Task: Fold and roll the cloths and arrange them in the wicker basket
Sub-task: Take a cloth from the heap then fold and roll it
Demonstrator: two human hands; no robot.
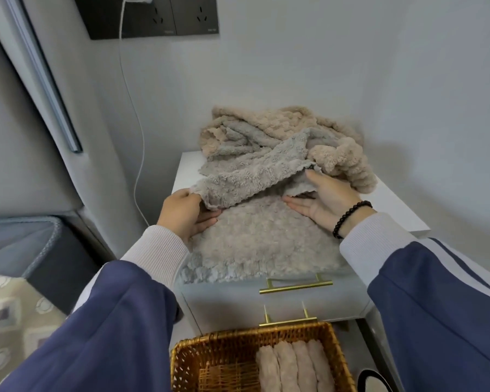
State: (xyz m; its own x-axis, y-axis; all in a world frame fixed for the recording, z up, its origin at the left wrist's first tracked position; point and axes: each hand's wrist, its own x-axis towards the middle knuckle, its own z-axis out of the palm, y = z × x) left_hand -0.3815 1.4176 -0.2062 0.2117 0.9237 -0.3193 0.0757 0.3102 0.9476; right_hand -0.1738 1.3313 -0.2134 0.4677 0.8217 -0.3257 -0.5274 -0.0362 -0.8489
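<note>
A fluffy grey-beige cloth (255,239) lies spread on the white cabinet top (393,205), its near edge hanging over the front. My left hand (184,213) pinches the cloth's far left corner, and my right hand (326,199) grips its far right corner; the far edge is lifted and folded toward me. Behind it sits a heap of more beige and grey cloths (280,137). Below the cabinet stands the wicker basket (198,355), with several rolled beige cloths (294,366) lined up in its right half.
The cabinet stands in a wall corner, with two drawers and gold handles (294,287). A white cable (130,94) hangs from a dark socket panel (153,18) at upper left. A grey door frame, a dark box and a patterned surface lie to the left.
</note>
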